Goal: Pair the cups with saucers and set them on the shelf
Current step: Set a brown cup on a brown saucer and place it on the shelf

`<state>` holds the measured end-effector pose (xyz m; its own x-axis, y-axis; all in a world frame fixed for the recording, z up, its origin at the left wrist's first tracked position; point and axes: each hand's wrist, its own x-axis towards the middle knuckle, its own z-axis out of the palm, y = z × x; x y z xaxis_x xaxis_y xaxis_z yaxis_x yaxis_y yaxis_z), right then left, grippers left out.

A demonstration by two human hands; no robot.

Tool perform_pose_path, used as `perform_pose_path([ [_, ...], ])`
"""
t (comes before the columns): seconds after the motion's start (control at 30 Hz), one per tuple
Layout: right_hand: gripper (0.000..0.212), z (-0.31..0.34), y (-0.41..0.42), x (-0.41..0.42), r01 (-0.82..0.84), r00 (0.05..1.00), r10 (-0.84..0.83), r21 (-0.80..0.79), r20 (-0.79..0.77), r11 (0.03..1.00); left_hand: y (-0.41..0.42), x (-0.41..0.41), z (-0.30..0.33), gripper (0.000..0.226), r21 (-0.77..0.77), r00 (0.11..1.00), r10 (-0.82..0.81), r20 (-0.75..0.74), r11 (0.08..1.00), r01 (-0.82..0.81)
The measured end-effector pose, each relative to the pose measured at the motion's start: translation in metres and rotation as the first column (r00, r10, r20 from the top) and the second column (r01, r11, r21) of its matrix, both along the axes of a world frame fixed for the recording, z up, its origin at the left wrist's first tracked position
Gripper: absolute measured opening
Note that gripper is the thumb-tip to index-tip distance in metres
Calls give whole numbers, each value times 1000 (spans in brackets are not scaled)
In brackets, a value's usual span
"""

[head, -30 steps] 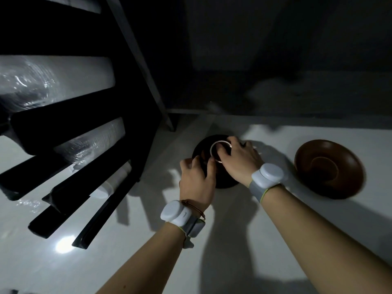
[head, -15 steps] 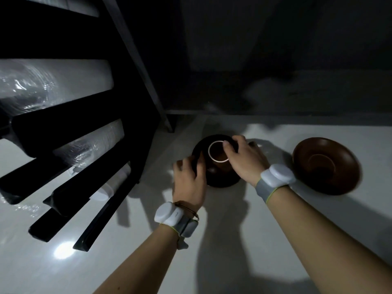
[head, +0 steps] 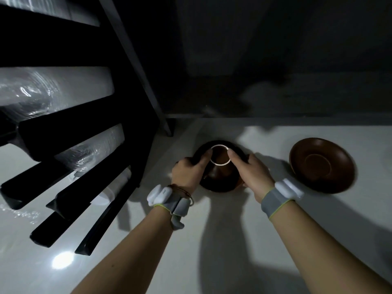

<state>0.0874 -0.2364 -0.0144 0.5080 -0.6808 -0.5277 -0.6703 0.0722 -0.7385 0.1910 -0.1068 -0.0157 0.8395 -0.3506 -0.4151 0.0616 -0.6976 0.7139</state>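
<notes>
My left-hand fingers (head: 202, 161) curl over the left rim of the dark saucer (head: 218, 186), the index fingertip touching the pale rim of the cup (head: 220, 159). My right-hand fingers (head: 236, 159) wrap the right side of the same saucer, index tip against the opposite side of the cup rim. Both sets of fingers are closed narrow around the pair; I read this as holding the saucer with the cup steadied between the two index fingers.

The cup is brown, upright, mouth open to the camera, seated in the middle of the saucer. I cannot tell whether the saucer is resting on the surface or just clear of it.

Left hand (head: 187, 174) and right hand (head: 253, 172) sit on either side of the pair, knuckles toward me. Each wrist carries a grey band with a white module (head: 288, 187); the left wrist also has a thin bracelet (head: 182, 190).

A second brown saucer (head: 322, 164) lies well apart to the right on the white worktop (head: 233, 240), with nothing on it.

To the left stands a black shelf (head: 89, 170) with slatted tiers; clear plastic-wrapped items (head: 53, 90) show between the slats, too blurred to identify. Lighting is dim, and the background wall is dark.
</notes>
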Motion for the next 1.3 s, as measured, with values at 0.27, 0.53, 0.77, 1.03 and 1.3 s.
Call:
perform_pose_path([
  [0.27,63,53,-5,-13,-140,977,154,-99,149,985,21,-17,44,73,-165,994,37,107,986,-19],
  [0.53,51,106,-32,45,-68,945,93,-89,314,994,-13,48,103,77,-255,975,37,221,967,21],
  [0.77,66,115,-62,94,-21,972,31,-44,232,999,-57,99,107,85,-286,994,88,58,956,-68],
  [1.03,60,107,-72,107,7,967,-24,67,252,998,-72,114,96,77,-319,996,90,22,945,-79],
  [1.3,49,102,-79,115,8,969,-13,21,246,1000,-78,117,94,76,-325,994,98,58,943,-74],
])
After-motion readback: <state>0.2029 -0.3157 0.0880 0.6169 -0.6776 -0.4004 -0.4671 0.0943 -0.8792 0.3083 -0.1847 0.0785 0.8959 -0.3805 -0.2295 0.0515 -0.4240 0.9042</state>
